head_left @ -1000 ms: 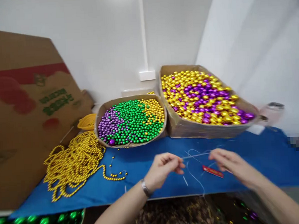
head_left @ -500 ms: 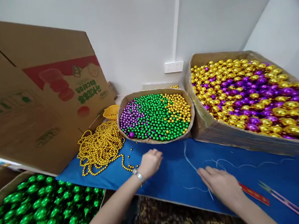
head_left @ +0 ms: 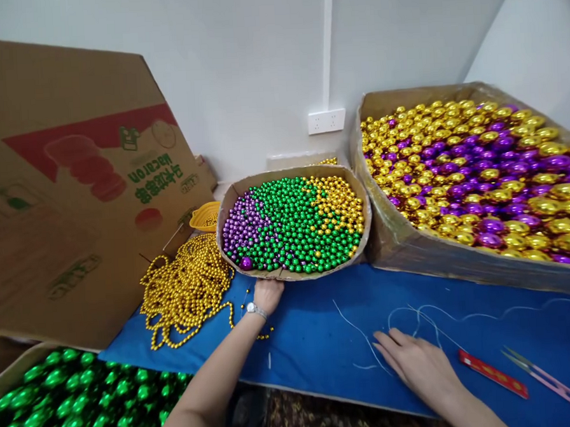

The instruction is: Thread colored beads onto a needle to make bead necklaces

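My left hand (head_left: pixel 269 295), with a watch on the wrist, is at the near wall of a shallow cardboard box (head_left: pixel 296 276). Its fingers are hidden at the underside of that wall, so their grip does not show. Small green, purple and gold beads (head_left: pixel 292 226) fill this box. My right hand (head_left: pixel 417 361) rests open and palm down on the blue cloth (head_left: pixel 315 342), fingers stretched out. Close to its fingertips lies a thin pale thread (head_left: pixel 355 329). Another loose thread (head_left: pixel 462 314) curls beyond the hand.
A gold bead string pile (head_left: pixel 186 285) and a yellow basket (head_left: pixel 204 218) are at left. A tall carton (head_left: pixel 96 249) stands behind a box of green beads (head_left: pixel 70 403). At right are a large gold-and-purple bead box (head_left: pixel 411 248), a red strip (head_left: pixel 493 373) and pink-handled snips (head_left: pixel 556 384).
My left hand has moved away from me, from over the cloth to the bead box's near wall. My right hand stays low on the cloth. The view has shifted slightly.
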The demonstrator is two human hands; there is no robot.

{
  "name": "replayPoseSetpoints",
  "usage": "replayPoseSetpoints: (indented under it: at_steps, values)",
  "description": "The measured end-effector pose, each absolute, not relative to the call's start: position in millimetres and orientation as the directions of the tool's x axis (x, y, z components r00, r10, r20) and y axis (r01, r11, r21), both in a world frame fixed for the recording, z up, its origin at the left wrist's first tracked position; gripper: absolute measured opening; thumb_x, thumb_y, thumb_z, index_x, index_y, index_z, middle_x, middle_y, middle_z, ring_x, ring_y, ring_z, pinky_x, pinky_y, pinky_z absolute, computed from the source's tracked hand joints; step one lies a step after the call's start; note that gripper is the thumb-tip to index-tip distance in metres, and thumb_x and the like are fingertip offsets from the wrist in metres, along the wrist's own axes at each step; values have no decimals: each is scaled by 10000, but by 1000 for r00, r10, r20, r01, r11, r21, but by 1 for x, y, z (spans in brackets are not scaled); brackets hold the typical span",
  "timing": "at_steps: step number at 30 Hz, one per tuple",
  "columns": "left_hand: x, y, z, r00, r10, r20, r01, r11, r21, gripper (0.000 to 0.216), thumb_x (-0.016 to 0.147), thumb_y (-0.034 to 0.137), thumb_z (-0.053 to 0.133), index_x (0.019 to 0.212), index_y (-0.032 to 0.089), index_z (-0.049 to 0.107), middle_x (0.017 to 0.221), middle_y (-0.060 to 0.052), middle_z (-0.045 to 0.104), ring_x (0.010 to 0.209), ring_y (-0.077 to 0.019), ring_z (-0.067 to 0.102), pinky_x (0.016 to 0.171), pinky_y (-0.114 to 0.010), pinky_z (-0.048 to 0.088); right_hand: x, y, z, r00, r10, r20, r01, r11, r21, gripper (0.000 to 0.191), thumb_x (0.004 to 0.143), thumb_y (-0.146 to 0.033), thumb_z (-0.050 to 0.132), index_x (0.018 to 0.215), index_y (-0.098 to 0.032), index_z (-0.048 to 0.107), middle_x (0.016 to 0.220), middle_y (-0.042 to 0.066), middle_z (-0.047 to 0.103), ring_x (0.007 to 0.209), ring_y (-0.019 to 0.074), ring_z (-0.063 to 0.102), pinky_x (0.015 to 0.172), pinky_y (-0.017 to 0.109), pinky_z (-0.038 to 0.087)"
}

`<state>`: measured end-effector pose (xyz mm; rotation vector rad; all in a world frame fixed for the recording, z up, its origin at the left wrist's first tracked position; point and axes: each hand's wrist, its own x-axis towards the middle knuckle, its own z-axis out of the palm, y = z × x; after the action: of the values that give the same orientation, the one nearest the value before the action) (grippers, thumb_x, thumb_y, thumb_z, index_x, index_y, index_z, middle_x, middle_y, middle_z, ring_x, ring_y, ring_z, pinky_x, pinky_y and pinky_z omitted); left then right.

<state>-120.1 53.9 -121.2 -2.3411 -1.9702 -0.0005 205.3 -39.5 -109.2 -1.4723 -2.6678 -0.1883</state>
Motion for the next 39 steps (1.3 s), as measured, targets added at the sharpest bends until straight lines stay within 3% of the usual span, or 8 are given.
replayPoseSetpoints:
  at_steps: [12, 15, 19, 22, 25, 29, 34, 39]
  values:
    - [-114, 26, -103, 161, 978, 131, 986, -165, 25, 259, 857, 137, 441, 1003, 169, 653, 974, -125, 655, 896, -230, 598, 765, -334, 473, 202, -39, -100, -480, 851, 213, 857, 507, -95, 362, 939, -304, 296, 988, -261, 652, 791, 41, 670, 619, 163, 657, 529, 242, 447]
    - [-97, 4, -78, 214, 945, 249, 909, -286, 304, 216, 896, 232, 434, 914, 198, 646, 1027, -85, 645, 957, -203, 570, 834, -322, 452, 194, -33, -94, -449, 872, 196, 859, 481, -172, 382, 942, -322, 281, 1027, -258, 649, 823, 43, 677, 618, 154, 656, 514, 229, 446]
    - [-68, -10, -43, 192, 957, 217, 434, -281, 856, 201, 873, 324, 497, 870, 170, 625, 914, -67, 681, 862, -184, 615, 770, -298, 479, 171, -23, -76, -373, 899, 228, 773, 437, -459, 352, 932, -348, 323, 1005, -244, 651, 888, 53, 684, 752, 166, 659, 638, 249, 490]
    - [-48, -14, -36, 242, 970, 38, 105, -65, 992, 252, 820, 356, 579, 948, 141, 607, 740, -41, 664, 686, -161, 633, 655, -271, 490, 155, -17, -57, -324, 928, 183, 560, 344, -753, 302, 920, -382, 390, 1029, -235, 630, 939, 45, 680, 783, 163, 644, 708, 269, 502]
    - [-33, -18, -43, 307, 951, -49, -136, 95, 986, 585, 739, 315, 683, 1247, 161, 436, 694, 3, 632, 607, -144, 622, 625, -280, 497, 146, -18, -45, -347, 935, 67, 371, 203, -906, 319, 909, -415, 421, 1090, -220, 597, 908, 30, 671, 613, 120, 609, 566, 234, 500]
    - [-24, -23, -53, 341, 935, -96, -282, 199, 938, 838, 690, 274, 734, 1370, 187, 252, 649, 38, 594, 600, -149, 613, 598, -288, 503, 142, -22, -46, -399, 911, 101, 338, 249, -908, 300, 921, -402, 404, 986, -194, 610, 833, 19, 650, 585, 99, 584, 522, 202, 479]
    - [-28, -24, -60, 358, 927, -114, -45, 139, 989, 336, 766, 356, 645, 1001, 120, 596, 676, -17, 622, 564, -115, 570, 574, -240, 453, 141, -19, -58, -335, 927, 171, 456, 318, -831, 297, 928, -388, 389, 852, -196, 603, 831, 25, 622, 725, 127, 599, 669, 233, 470]
    - [-33, -25, -73, 247, 958, -143, 81, 127, 989, 258, 785, 383, 607, 758, 127, 614, 646, -8, 599, 510, -76, 476, 486, -191, 359, 146, -14, -92, -279, 946, 166, 664, 315, -678, 210, 914, -316, 414, 973, -221, 592, 891, 36, 632, 757, 158, 598, 652, 254, 450]
